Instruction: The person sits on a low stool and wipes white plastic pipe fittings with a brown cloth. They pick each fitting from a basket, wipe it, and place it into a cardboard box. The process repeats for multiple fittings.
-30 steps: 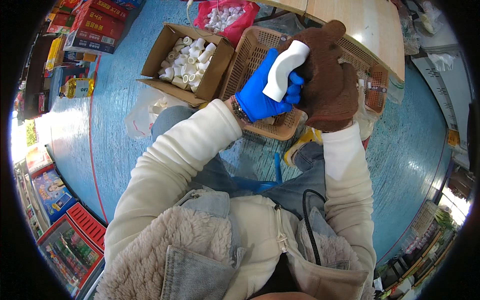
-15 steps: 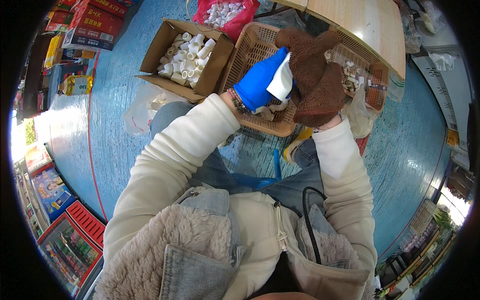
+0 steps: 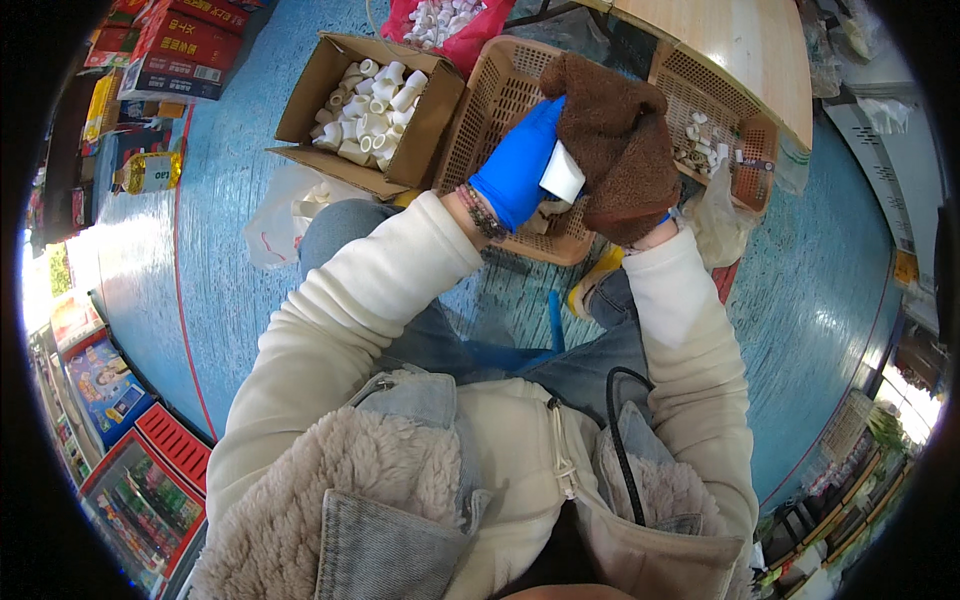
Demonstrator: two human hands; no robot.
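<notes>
Over a tan plastic basket (image 3: pixel 480 115), my left hand (image 3: pixel 517 165), in a blue glove, grips a white plastic pipe fitting (image 3: pixel 562 176). One end of the fitting sticks out below the fingers. My right hand (image 3: pixel 663 219) is mostly covered by a brown towel (image 3: pixel 625 145), with only a bit of blue glove showing at the wrist. That hand holds the towel against the fitting's right side, and its fingers are hidden. A few pale pieces lie in the basket beneath my hands.
Left of the basket stands an open cardboard box (image 3: pixel 430 135) full of white pipe fittings (image 3: pixel 372 122). Behind it is a pink bag (image 3: pixel 468 50) of similar pieces. A second basket (image 3: pixel 757 190) with small parts sits right, under a wooden table (image 3: pixel 735 50). A clear plastic bag (image 3: pixel 275 225) lies left.
The towel has shifted and folded differently around my right hand. The fitting has turned, and less of it shows beside my left hand.
</notes>
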